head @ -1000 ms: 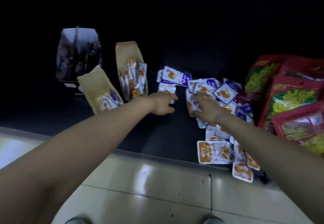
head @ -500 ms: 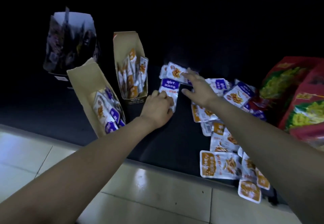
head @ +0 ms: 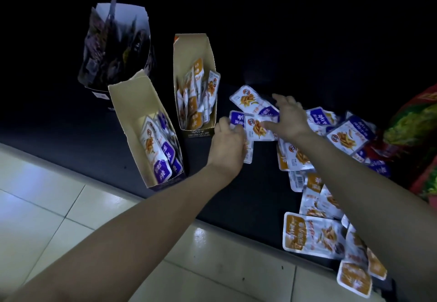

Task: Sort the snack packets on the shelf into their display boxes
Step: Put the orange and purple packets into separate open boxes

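Purple packets being gathered: left hand grips several, right hand rests open on another; next, probably the box at the shelf front edge.

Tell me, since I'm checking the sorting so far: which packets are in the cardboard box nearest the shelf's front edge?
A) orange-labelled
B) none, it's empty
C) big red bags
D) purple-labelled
D: the front box holds purple-labelled packets, while the orange-labelled packets stand in the middle box behind it.
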`<state>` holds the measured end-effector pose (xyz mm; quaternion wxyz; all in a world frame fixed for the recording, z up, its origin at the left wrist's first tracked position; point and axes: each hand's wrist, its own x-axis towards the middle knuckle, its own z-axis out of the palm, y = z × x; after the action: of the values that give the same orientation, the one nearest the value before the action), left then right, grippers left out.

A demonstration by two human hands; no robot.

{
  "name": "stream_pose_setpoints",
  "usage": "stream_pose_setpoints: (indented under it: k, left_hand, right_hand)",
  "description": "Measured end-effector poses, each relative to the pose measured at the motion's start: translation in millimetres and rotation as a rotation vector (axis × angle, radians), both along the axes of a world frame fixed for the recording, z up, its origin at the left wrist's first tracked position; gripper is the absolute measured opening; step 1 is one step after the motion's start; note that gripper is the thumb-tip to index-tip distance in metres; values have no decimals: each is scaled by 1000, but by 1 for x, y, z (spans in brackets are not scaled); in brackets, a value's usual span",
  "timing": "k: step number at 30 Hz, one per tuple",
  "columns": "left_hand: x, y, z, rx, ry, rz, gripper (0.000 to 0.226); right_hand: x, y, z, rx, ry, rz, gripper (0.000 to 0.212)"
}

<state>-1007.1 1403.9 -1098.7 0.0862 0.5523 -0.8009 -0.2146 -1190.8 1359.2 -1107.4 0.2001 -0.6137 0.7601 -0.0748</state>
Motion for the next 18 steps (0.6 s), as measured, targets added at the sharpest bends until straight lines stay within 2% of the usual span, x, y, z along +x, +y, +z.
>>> stream_pose_setpoints:
  k: [4, 6, 8, 12, 14, 16, 18]
  left_hand:
    - [-4, 1, 9, 98, 89, 109, 72]
    - [-7, 2, 10, 176, 187, 195, 87]
    - [-6, 2, 9, 284, 296, 298, 91]
    - [-4, 6, 11, 359, 451, 388, 58]
    - [-3, 7, 13, 406, 502, 398, 44]
    - [-2, 6, 16, 478, 600, 435, 33]
    - [1, 4, 19, 525, 709, 471, 25]
  right_hand:
    - [-4, 7, 2, 133, -41, -55, 71]
    - [-3, 16, 5, 134, -143, -88, 54]
    - [-2, 25, 5, 92, -284, -126, 35]
    - [2, 39, 12, -99, -643, -281, 16]
    - [7, 45, 26, -209, -832, -387, 13]
    - [12, 47, 42, -332, -939, -450, 9]
    - [14, 49, 54, -370, -993, -466, 4]
